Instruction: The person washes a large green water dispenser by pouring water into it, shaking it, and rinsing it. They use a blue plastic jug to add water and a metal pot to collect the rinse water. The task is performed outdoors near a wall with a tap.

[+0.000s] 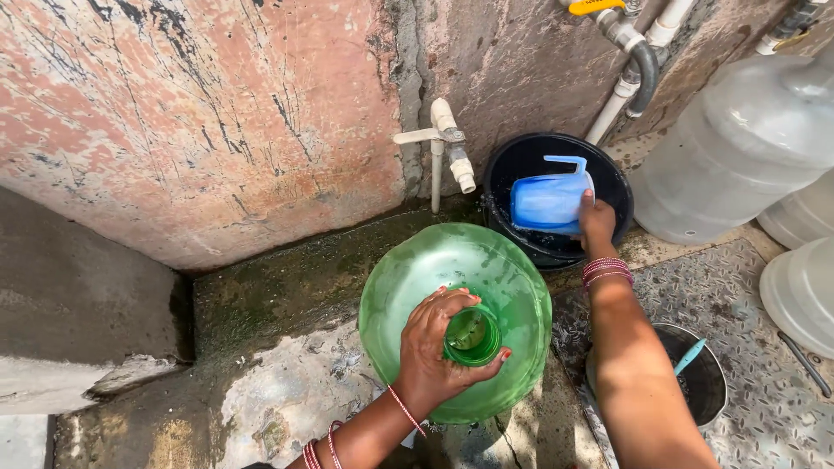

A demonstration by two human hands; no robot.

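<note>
The green jug (452, 295) stands near centre, below the tap (452, 152); its neck is gripped by the left hand (434, 347), fingers closed; the blue mug (549, 201) is held in the far bucket (608, 174) by the right hand (598, 221), closed; the scooping step is judged in hand; a level lift toward the neck is called for.

Outdoor washing and water-filling spot of a home yard: white plastic tap (452, 148) on a cracked, peeling pink wall (200, 113), exposed pipes (638, 61), wet mossy concrete floor (278, 287), black bucket (621, 187), big clear water jugs (738, 148) on a metal checker plate (738, 295).
</note>
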